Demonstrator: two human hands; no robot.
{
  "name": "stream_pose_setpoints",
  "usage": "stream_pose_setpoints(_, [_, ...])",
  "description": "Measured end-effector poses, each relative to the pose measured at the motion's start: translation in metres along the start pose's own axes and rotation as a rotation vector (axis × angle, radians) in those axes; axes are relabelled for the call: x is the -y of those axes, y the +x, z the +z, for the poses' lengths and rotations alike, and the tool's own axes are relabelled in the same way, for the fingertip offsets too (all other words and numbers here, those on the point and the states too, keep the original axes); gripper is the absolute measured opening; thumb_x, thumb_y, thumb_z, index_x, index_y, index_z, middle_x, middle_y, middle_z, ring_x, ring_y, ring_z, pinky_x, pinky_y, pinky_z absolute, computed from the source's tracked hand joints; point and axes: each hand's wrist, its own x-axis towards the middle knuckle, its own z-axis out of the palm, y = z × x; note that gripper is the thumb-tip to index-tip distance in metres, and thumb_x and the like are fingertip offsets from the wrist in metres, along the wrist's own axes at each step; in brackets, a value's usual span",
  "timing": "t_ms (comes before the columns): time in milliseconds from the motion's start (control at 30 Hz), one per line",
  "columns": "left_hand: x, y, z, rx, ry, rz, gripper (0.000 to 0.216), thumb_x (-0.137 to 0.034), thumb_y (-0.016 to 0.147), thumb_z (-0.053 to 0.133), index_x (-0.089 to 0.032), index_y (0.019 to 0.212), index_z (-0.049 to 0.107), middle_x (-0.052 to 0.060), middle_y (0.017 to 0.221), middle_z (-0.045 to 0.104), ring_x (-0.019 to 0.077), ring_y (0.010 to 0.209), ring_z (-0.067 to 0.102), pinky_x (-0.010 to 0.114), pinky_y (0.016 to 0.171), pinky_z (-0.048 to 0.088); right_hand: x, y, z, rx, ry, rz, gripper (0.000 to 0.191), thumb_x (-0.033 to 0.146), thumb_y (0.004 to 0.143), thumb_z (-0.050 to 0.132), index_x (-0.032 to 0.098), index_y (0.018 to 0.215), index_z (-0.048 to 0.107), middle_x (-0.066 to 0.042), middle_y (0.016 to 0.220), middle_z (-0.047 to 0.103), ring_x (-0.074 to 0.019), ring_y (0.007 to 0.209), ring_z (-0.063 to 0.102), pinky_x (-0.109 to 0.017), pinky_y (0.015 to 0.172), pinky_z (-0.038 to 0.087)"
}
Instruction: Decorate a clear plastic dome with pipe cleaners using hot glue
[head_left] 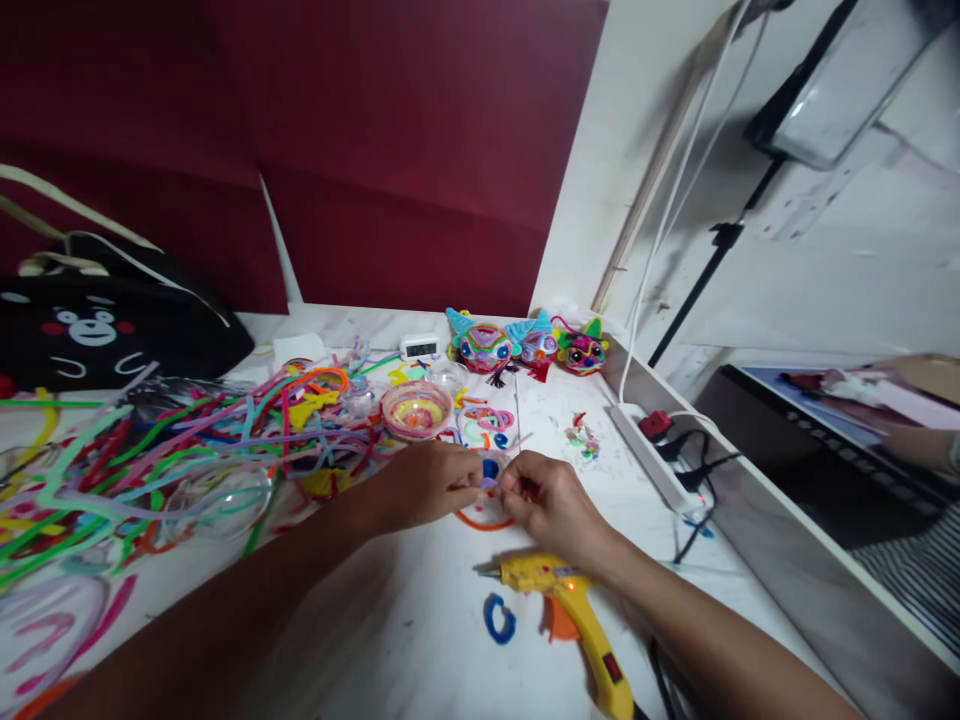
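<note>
My left hand (pixel 435 487) and my right hand (pixel 553 502) are close together over the white table, each with its fingers pinched. Whatever sits between the fingertips is too small and hidden to make out. Between and below them lies a round clear piece with a blue pipe-cleaner coil (pixel 490 468) on it, and an orange pipe-cleaner arc (pixel 486 523) along its near edge. Just below my right hand a yellow glue gun (pixel 559 577) lies on its side, its orange light lit. A blue pipe-cleaner loop (pixel 499 620) rests left of its trigger.
Tangled pipe cleaners (pixel 217 440) cover the left side. A decorated bowl (pixel 417 410), a small digital timer (pixel 419 347) and several colourful animal heads (pixel 486 345) stand behind. A power strip (pixel 660 465) runs along the right ledge; beyond it shows another person's arm (pixel 919 447).
</note>
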Motion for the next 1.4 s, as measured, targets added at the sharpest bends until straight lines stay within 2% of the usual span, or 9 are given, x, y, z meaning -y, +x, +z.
stream_pose_setpoints(200, [-0.006, -0.003, -0.008, -0.051, 0.049, 0.095, 0.012, -0.023, 0.089, 0.052, -0.018, 0.080, 0.060, -0.001, 0.077, 0.063, 0.0117, 0.068, 0.055, 0.024, 0.061, 0.033, 0.010, -0.006, -0.003, -0.042, 0.033, -0.050, 0.009, 0.010, 0.073, 0.055, 0.018, 0.069, 0.056, 0.003, 0.064, 0.054, -0.0090, 0.056, 0.046, -0.020, 0.054, 0.035])
stream_pose_setpoints(500, [-0.023, -0.026, -0.010, -0.011, 0.138, 0.182, 0.018, -0.018, 0.090, 0.047, -0.018, 0.073, 0.052, -0.001, 0.070, 0.058, 0.0111, 0.061, 0.052, 0.026, 0.057, 0.031, 0.023, -0.015, -0.003, 0.064, 0.044, -0.164, 0.016, 0.008, 0.075, 0.056, 0.019, 0.067, 0.048, 0.004, 0.065, 0.051, -0.0094, 0.059, 0.046, -0.020, 0.056, 0.035])
stream_pose_setpoints(667, [-0.028, -0.051, -0.009, 0.042, 0.150, 0.060, 0.018, -0.018, 0.090, 0.045, -0.019, 0.072, 0.050, -0.001, 0.068, 0.058, 0.0114, 0.058, 0.052, 0.026, 0.054, 0.029, 0.034, -0.025, 0.001, 0.173, 0.025, -0.271, 0.015, 0.014, 0.084, 0.056, 0.020, 0.071, 0.049, 0.001, 0.070, 0.055, -0.0115, 0.066, 0.052, -0.022, 0.063, 0.039])
stream_pose_setpoints(900, [-0.004, -0.086, -0.007, 0.111, 0.188, -0.156, 0.021, -0.024, 0.093, 0.042, -0.019, 0.080, 0.057, 0.001, 0.079, 0.064, 0.0144, 0.069, 0.060, 0.026, 0.060, 0.034, 0.042, -0.035, 0.002, 0.263, -0.073, -0.306, 0.013, 0.019, 0.088, 0.054, 0.018, 0.076, 0.055, -0.002, 0.074, 0.059, -0.0127, 0.066, 0.055, -0.023, 0.061, 0.038])
stream_pose_setpoints(1133, [0.022, -0.113, -0.023, 0.066, 0.242, -0.271, 0.023, -0.025, 0.093, 0.040, -0.020, 0.084, 0.060, 0.003, 0.083, 0.065, 0.0169, 0.076, 0.060, 0.027, 0.066, 0.037, 0.039, -0.039, 0.006, 0.318, -0.187, -0.372, 0.018, 0.021, 0.093, 0.049, 0.017, 0.078, 0.059, -0.005, 0.075, 0.060, -0.0141, 0.067, 0.056, -0.024, 0.061, 0.038])
stream_pose_setpoints(1400, [0.042, -0.132, -0.028, 0.050, 0.268, -0.406, 0.023, -0.025, 0.088, 0.041, -0.022, 0.085, 0.063, 0.002, 0.081, 0.068, 0.0169, 0.071, 0.061, 0.026, 0.062, 0.037, 0.038, -0.040, 0.008, 0.354, -0.273, -0.436, 0.020, 0.019, 0.092, 0.049, 0.017, 0.075, 0.058, -0.004, 0.073, 0.059, -0.0145, 0.066, 0.054, -0.026, 0.059, 0.035])
